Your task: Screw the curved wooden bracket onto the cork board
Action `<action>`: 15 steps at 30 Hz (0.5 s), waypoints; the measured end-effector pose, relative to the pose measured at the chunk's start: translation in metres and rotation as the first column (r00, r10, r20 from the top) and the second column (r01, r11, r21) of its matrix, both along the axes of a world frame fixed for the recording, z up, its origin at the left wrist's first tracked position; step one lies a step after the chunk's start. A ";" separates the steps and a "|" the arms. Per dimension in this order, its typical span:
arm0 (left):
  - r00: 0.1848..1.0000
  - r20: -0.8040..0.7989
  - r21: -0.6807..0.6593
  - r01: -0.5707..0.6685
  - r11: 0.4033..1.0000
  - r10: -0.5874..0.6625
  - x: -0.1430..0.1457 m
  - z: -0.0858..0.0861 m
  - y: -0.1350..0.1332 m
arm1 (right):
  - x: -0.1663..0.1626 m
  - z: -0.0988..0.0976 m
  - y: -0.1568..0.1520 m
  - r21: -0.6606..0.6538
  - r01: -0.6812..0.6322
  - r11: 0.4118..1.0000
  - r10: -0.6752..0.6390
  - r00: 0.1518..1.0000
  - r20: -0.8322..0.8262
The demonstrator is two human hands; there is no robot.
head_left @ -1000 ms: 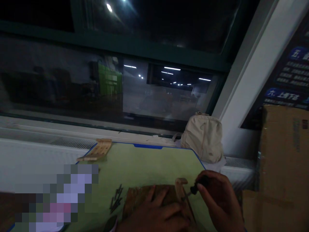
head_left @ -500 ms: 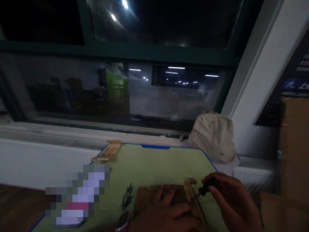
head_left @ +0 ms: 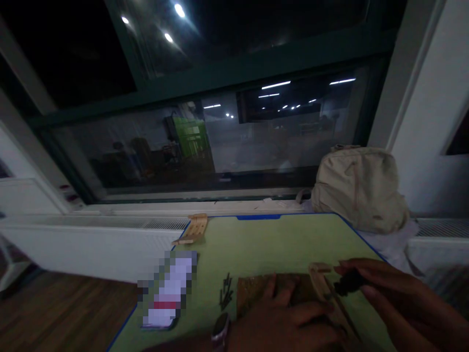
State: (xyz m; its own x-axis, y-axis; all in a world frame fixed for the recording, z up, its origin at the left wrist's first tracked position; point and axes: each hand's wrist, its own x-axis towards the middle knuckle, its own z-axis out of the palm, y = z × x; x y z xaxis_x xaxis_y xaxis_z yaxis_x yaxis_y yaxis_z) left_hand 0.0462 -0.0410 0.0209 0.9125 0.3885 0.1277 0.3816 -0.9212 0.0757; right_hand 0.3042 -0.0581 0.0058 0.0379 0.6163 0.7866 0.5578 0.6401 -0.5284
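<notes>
My left hand [head_left: 289, 310] lies over a brown board [head_left: 249, 286], fingers spread and pressing down on it. Its outer fingers reach a pale curved wooden piece [head_left: 319, 281] at the board's right side. In my right hand [head_left: 397, 293] is a black-handled screwdriver [head_left: 350, 282], pinched between thumb and fingers. The tool points left and down at the wooden piece; its tip is too dim to make out. Left of the board lies a small pile of several dark screws [head_left: 226, 292].
A phone with a blurred-out screen [head_left: 172, 288] lies on the left of the green table [head_left: 286, 239]. Another wooden piece with holes [head_left: 196, 230] sits at the back left corner. A beige backpack [head_left: 361, 188] stands behind the right corner, by the window and radiator [head_left: 91, 249].
The view has swung left and tilted, so things appear farther right. My right hand still holds the screwdriver at the wooden piece; the left hand stays on the board.
</notes>
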 end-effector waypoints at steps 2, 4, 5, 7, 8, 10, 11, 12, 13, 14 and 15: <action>1.000 -0.003 -0.021 -0.003 1.000 0.003 0.000 0.000 0.000 | 0.002 -0.003 0.001 0.031 0.038 0.999 -0.037 0.998 -0.043; 1.000 0.005 -0.048 -0.003 0.999 0.003 0.001 -0.001 0.000 | 0.002 0.003 0.002 0.115 0.074 0.991 -0.071 0.997 -0.034; 1.000 0.007 -0.058 -0.003 0.998 0.003 0.001 -0.001 0.000 | 0.002 0.009 0.002 0.154 0.092 0.984 -0.093 0.996 -0.005; 1.000 0.000 -0.067 -0.001 0.998 0.001 0.003 0.000 0.000 | 0.000 0.022 0.001 0.214 0.142 0.966 -0.159 0.985 0.062; 1.000 -0.003 -0.062 0.000 0.998 0.000 0.003 -0.001 0.001 | -0.002 0.028 0.000 0.233 0.158 0.960 -0.184 0.978 0.096; 1.000 0.001 -0.034 0.006 0.999 -0.006 0.004 -0.001 0.001 | -0.005 0.035 -0.001 0.227 0.154 0.962 -0.190 0.971 0.146; 1.000 0.007 -0.016 0.011 1.000 -0.011 0.004 -0.001 0.002 | -0.006 0.036 -0.002 0.207 0.130 0.970 -0.163 0.975 0.152; 1.000 0.012 -0.001 0.016 1.000 -0.016 0.004 -0.002 0.002 | -0.007 0.036 -0.003 0.180 0.095 0.979 -0.122 0.982 0.145; 1.000 0.015 0.010 0.018 1.000 -0.019 0.004 -0.001 0.002 | -0.008 0.035 -0.004 0.155 0.053 0.987 -0.073 0.989 0.131; 1.000 0.011 0.014 0.018 1.000 -0.018 0.004 -0.001 0.002 | -0.009 0.033 -0.005 0.137 0.014 0.991 -0.029 0.993 0.114; 1.000 0.005 0.012 0.016 1.000 -0.016 0.004 0.000 0.001 | -0.009 0.030 -0.006 0.126 -0.022 0.992 0.009 0.995 0.099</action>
